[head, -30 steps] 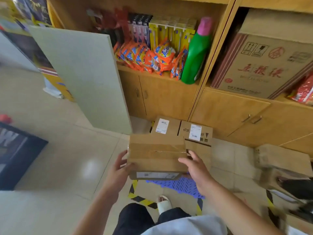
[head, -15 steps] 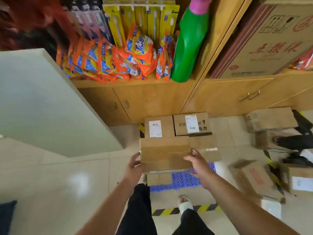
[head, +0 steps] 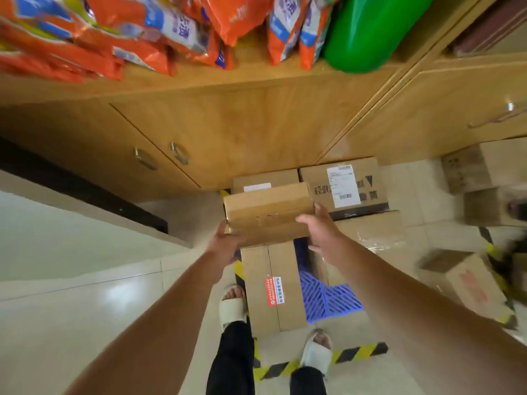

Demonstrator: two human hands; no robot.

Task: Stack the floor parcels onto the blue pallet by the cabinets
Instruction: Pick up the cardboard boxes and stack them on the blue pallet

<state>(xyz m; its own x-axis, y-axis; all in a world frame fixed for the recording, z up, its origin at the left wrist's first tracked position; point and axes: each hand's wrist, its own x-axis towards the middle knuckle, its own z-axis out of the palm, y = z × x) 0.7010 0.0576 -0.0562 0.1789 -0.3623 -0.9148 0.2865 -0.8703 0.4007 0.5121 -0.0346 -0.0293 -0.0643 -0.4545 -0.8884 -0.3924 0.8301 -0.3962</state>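
Fingers [head: 318,209] of the left hand [head: 225,242] and right hand [head: 322,232] grip a cardboard parcel [head: 268,212] by its ends above the blue pallet [head: 332,299], which carries other parcels [head: 273,292].

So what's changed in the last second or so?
The person has stepped nearer the cabinets and carried the held parcel forward over the blue pallet, towards the back-left parcel. Nothing was let go: left hand and right hand keep their grip on its sides. The labelled parcel and the red-stickered parcel stayed put.
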